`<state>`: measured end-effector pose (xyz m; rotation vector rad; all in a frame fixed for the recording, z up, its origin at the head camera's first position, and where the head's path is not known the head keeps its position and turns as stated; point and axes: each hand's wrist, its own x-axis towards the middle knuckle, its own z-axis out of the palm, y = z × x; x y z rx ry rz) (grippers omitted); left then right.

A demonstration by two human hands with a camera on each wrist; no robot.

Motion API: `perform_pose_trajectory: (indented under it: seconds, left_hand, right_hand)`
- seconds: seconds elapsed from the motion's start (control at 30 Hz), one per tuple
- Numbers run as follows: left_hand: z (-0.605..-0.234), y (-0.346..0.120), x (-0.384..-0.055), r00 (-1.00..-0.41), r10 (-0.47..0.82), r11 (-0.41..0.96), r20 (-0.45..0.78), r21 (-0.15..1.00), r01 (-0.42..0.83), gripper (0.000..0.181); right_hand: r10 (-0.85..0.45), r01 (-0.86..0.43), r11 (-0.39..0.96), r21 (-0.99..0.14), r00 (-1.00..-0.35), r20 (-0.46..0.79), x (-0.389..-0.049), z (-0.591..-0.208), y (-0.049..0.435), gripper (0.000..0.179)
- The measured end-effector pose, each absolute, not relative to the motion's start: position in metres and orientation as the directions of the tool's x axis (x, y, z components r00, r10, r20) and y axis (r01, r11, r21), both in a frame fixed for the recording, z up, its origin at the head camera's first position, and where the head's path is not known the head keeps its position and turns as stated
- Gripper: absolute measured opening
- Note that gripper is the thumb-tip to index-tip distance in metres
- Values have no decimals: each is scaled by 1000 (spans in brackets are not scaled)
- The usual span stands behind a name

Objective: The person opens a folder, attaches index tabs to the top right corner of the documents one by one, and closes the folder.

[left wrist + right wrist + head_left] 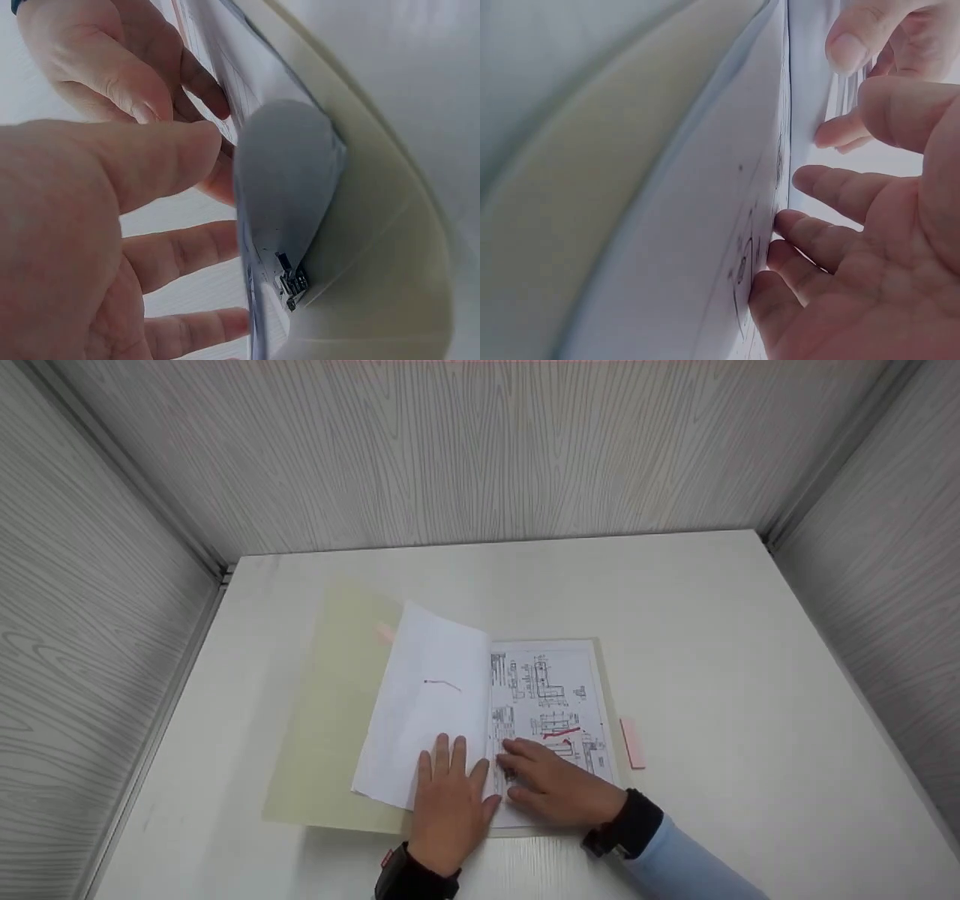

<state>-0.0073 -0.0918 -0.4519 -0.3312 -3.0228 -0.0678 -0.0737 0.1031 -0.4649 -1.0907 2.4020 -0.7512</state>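
A pale yellow-green folder (322, 735) lies spread on the table, its cover turned to the left. Over that cover leans a turned stack of white sheets (431, 660), whose top page carries a short red mark. My left hand (450, 810) rests on the lower part of these sheets with fingers spread. Just right of it, my right hand (559, 787) touches the printed drawing page (540, 675), fingers extended and holding nothing. Black line drawings and red strokes mark this page. In the left wrist view, a dark metal clip (292, 281) shows inside the folder behind the curved sheets.
A pink strip (632, 742) lies by the folder's right edge, and another pink patch (385, 633) shows on the yellow-green cover. The white table (712, 660) is bounded by a wood-grain panel (487, 450) behind and panels on both sides.
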Motion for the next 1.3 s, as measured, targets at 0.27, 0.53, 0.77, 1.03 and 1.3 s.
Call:
perform_pose_trajectory:
  seconds: [0.27, 0.53, 0.77, 1.03, 1.3]
  left_hand:
    - [-449, -93, -7, -982, 184, 980, 49, 69, 187, 54]
    - [-446, -87, -5, -976, 207, 973, 70, 89, 213, 55]
    - [-441, -82, -5, -970, 222, 965, 94, 124, 233, 56]
    - [-433, -65, 1, -936, 312, 923, 161, 183, 339, 50]
    - [-434, -46, 5, -874, 459, 832, 162, 267, 486, 46]
  right_hand:
    - [-772, -545, 559, -625, -617, -153, -75, -463, 104, 53]
    - [-675, -403, 625, -668, -710, -203, -78, -449, 121, 52]
    - [-317, -124, 758, -641, -928, -195, -93, -429, 176, 44]
    - [-119, -4, 898, -440, -965, -235, -102, -443, 224, 57]
    - [-99, 33, 900, -434, -955, -278, -102, -454, 223, 39]
